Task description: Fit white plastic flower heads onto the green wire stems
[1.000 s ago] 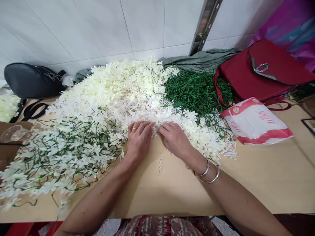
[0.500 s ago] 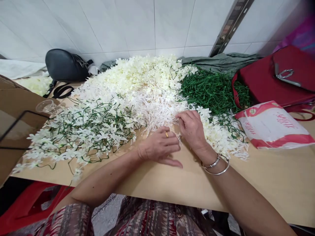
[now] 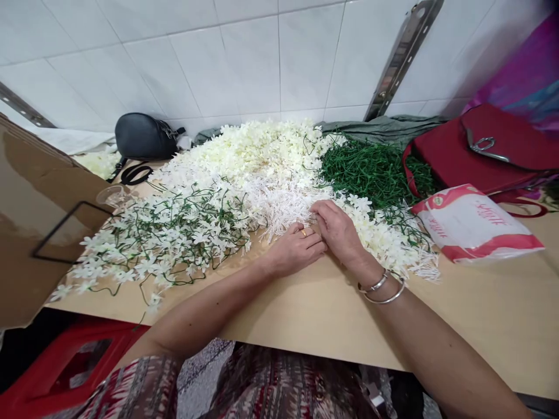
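Observation:
A big heap of loose cream plastic flowers (image 3: 257, 157) covers the back of the tan table (image 3: 480, 314). In front of it lies a patch of thin white stamen pieces (image 3: 283, 203). My left hand (image 3: 297, 250), with a gold ring, rests at the near edge of that patch, fingers curled together. My right hand (image 3: 338, 233), with two silver bangles on the wrist, touches it, fingers closed in the white pieces. What either hand holds is hidden. Finished flower vines on green stems (image 3: 174, 233) lie to the left. A pile of bare green stems (image 3: 371, 171) lies to the right.
A red handbag (image 3: 489, 151) and a red-and-white plastic packet (image 3: 476, 224) sit at the right. A black bag (image 3: 144, 137) is at the back left by the tiled wall. A brown cardboard box (image 3: 35, 233) stands left, a red stool (image 3: 65, 372) below it.
My left hand has moved up from the bare table to meet my right hand at the edge of the white pieces. The view has swung a little to the left.

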Action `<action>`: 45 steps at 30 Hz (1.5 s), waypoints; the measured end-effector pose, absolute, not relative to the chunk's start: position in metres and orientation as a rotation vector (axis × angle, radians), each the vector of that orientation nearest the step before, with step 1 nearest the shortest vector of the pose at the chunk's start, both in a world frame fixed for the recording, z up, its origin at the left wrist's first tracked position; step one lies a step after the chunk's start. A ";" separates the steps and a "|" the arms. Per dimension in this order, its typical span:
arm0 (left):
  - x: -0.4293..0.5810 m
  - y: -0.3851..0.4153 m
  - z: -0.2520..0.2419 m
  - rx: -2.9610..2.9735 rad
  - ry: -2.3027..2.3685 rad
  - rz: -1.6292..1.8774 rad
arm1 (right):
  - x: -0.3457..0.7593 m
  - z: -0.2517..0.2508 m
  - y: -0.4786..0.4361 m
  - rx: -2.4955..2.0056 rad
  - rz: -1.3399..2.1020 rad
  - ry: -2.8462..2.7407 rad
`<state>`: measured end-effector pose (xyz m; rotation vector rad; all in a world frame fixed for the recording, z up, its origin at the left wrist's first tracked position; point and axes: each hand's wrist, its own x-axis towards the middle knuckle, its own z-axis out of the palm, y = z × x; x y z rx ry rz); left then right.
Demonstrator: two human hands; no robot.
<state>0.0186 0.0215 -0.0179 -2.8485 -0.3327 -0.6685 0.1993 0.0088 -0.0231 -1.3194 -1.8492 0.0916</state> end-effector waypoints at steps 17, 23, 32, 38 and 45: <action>0.014 0.019 -0.013 -2.781 -0.682 -0.946 | 0.204 -0.032 0.013 -1.418 -0.050 -1.965; 0.008 0.016 -0.008 -2.717 -0.871 -1.028 | 0.194 -0.029 0.013 -1.414 -0.092 -2.010; 0.013 0.046 0.007 -2.646 -1.332 -1.118 | 0.198 -0.027 0.014 -1.386 -0.024 -1.923; 0.059 0.101 0.020 -2.707 -1.582 -1.000 | 0.208 -0.026 0.016 -1.359 0.037 -1.877; 0.070 0.137 0.020 -2.748 -1.722 -0.821 | 0.202 -0.025 0.015 -1.282 0.136 -1.837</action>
